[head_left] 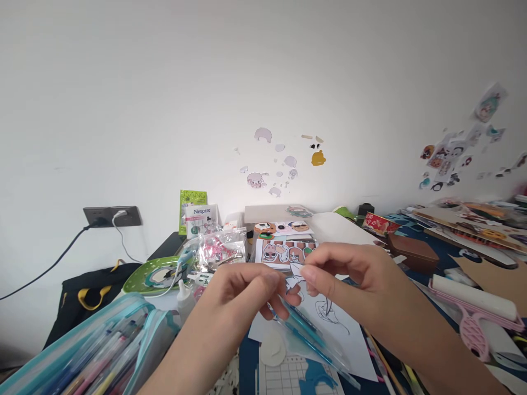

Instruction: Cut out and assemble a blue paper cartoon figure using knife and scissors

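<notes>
A small white paper cutout with dark outlines (295, 269) is pinched between the thumb and forefinger of my right hand (349, 274). Close beside it, my left hand (251, 291) has its thumb and forefinger pressed together and the other fingers curled. Whether those fingertips hold part of the cutout or something else is hidden. Below both hands lies a white sheet with a line drawing (329, 312). Blue pens (307, 329) rest across that sheet. Behind my fingers are printed character sticker sheets (269, 252).
A pen-filled pencil case (102, 351) stands front left, near a white squeeze bottle (185, 299) and a green tray (140, 277). On the right are a pink-handled roller (473, 307), a brown case (413, 252) and stacked cardboard. A gridded sheet (275, 378) lies in front. Paper cutouts dot the wall.
</notes>
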Motion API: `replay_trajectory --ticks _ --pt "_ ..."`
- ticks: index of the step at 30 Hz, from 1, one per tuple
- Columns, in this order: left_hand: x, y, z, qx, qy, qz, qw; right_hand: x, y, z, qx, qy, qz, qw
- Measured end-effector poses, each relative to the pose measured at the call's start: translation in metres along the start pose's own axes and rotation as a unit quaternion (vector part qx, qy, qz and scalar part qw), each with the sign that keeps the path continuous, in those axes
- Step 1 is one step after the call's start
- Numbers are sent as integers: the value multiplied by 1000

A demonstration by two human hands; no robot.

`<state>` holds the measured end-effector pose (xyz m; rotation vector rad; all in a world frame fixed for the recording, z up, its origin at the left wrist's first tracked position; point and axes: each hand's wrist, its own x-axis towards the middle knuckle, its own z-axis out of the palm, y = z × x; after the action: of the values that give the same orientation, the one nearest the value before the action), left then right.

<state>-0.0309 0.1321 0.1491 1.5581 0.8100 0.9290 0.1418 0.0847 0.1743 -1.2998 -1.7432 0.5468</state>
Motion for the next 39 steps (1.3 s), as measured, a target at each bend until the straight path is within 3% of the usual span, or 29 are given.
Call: replay_trajectory --ticks 6,13,19,28,34,39 --pt "3 0 1 -28 -29 16 999 -1 2 1 13 23 11 1000" --pt "3 2 2 -17 -8 5 1000 -2 1 2 27 28 28 999" --pt "1 0 3 -69 -3 2 998 -1 4 1 35 32 32 998" --pt "-1 -4 9 -80 19 24 996 -3 3 3 30 64 -6 997" --pt "-4 3 11 -119 52 38 991 -6 -1 17 -10 113 -78 990" --pt "-4 6 11 -165 37 60 984 -5 -3 18 -50 75 -87 992"
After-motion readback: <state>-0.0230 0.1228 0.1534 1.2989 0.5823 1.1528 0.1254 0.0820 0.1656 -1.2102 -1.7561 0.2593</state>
